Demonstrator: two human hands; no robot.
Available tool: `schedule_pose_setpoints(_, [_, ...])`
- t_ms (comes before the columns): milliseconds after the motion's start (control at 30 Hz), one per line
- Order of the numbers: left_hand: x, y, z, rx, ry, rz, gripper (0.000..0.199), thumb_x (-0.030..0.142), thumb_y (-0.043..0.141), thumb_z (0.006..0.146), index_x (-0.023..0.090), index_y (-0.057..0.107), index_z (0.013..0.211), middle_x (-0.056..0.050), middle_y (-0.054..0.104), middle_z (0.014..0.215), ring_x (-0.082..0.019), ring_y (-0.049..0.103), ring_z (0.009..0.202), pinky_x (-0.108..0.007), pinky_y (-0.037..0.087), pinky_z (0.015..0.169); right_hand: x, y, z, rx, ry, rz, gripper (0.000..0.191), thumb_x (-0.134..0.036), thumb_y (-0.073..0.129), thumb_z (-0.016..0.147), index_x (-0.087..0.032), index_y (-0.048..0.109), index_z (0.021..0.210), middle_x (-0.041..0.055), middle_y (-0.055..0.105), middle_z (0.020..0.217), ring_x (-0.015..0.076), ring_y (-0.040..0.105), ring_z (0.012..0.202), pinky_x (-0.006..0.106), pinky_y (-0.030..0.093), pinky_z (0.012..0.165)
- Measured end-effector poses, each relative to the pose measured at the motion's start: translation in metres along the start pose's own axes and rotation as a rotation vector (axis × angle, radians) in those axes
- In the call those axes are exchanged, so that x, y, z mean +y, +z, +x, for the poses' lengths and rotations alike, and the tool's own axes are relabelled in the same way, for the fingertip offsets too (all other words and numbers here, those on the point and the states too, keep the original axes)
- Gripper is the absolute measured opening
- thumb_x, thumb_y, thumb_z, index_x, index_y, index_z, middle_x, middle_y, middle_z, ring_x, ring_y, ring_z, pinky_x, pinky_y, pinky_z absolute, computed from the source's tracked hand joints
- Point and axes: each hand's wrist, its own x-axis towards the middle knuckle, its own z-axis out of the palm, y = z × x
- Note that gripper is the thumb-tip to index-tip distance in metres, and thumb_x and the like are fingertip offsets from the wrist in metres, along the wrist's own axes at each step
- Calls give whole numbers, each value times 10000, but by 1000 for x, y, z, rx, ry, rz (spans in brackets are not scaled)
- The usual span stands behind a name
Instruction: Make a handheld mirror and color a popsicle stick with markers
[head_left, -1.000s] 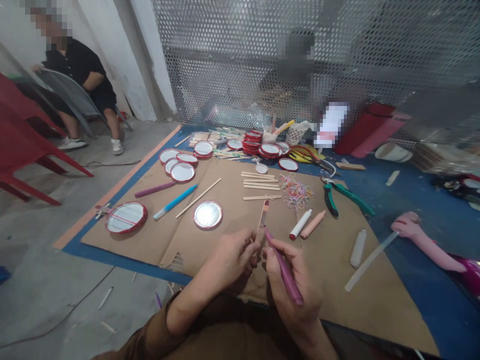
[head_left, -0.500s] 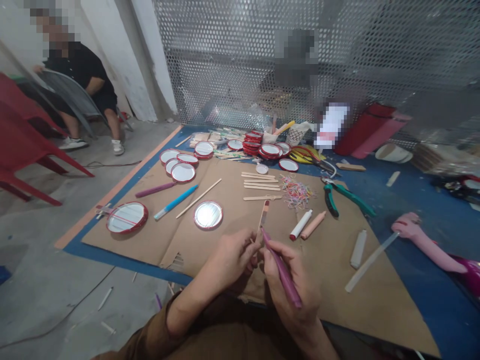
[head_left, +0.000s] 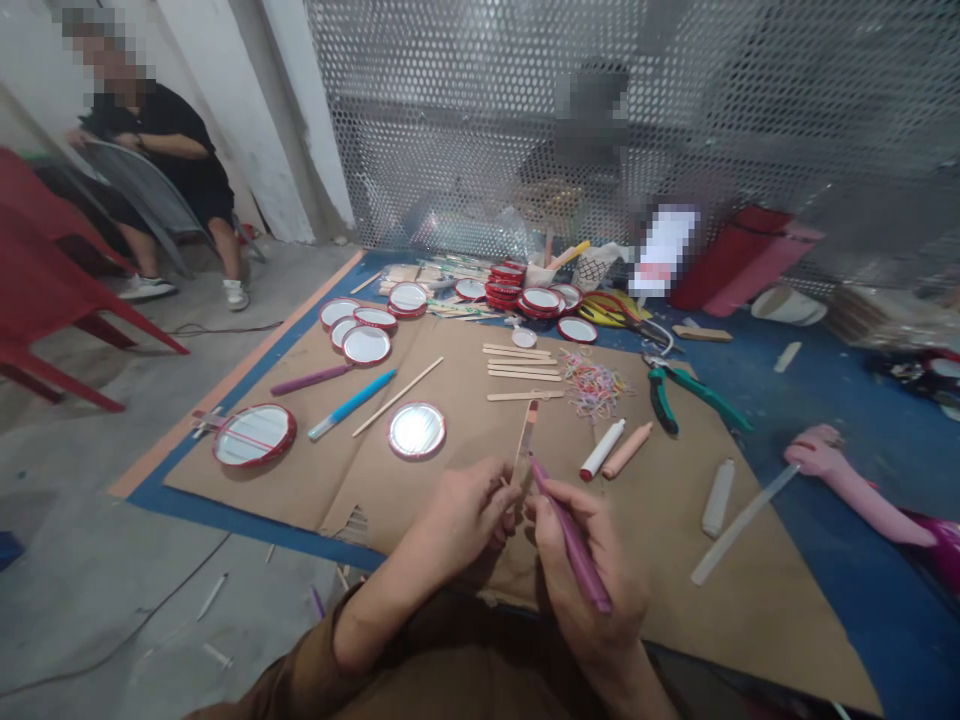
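My left hand (head_left: 472, 515) pinches a wooden craft stick (head_left: 525, 435) upright; its top end is coloured dark red and brownish. Closed round a purple marker (head_left: 574, 545) is my right hand (head_left: 592, 570), with the marker's tip beside the stick, a small gap between them. Beyond the hands lie several plain craft sticks (head_left: 523, 371) and a pile of small coloured rubber bands (head_left: 594, 384). A round red-rimmed mirror (head_left: 416, 430) lies flat on the cardboard (head_left: 465, 390) left of the stick. To the right rest a white marker (head_left: 602, 449) and a peach marker (head_left: 628, 450).
Green-handled pliers (head_left: 663, 400) and a pink glue gun (head_left: 840, 470) lie at the right. At the left are a banjo-like piece (head_left: 255, 435), a blue marker (head_left: 352, 404) and a thin stick (head_left: 397, 397). Stacked red-rimmed discs (head_left: 505, 287) stand behind. A person (head_left: 165, 150) sits back left.
My right hand has shifted slightly right with the purple marker, whose tip has moved a little off the stick. The seated person's arm has moved.
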Motion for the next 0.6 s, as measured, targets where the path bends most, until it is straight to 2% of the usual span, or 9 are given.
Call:
schedule_pose_setpoints(200, [0,0,1,47,38,71,158,240,482,894,211,484,739,19,605,671,-138,590,640,-210,404,585,2,1,0,-29,-81,9,148,-259,567,919,-205,643,1034,46,731,888,160,706,728,270,591,692])
schedule_pose_setpoints(367, [-1,1,1,-14,-12,-40,171,265,451,915,217,465,751,39,575,613,-125,576,552,-204,411,544,1,1,1,7,-19,2,131,-268,576,916,-206,642,1009,29,732,825,157,709,674,267,596,681])
schedule_pose_setpoints(500, [1,-1,1,30,27,53,148,246,476,895,213,492,752,19,610,669,-140,596,636,-210,417,579,0,1,2,-35,-83,21,144,-264,556,920,-203,640,1020,44,731,866,159,712,706,267,597,677])
schedule_pose_setpoints(600, [2,-1,1,12,6,24,148,238,461,895,215,486,751,27,600,644,-134,589,601,-209,414,564,0,0,2,-20,-33,-15,153,-286,555,921,-198,644,1008,43,739,858,168,720,727,271,597,686])
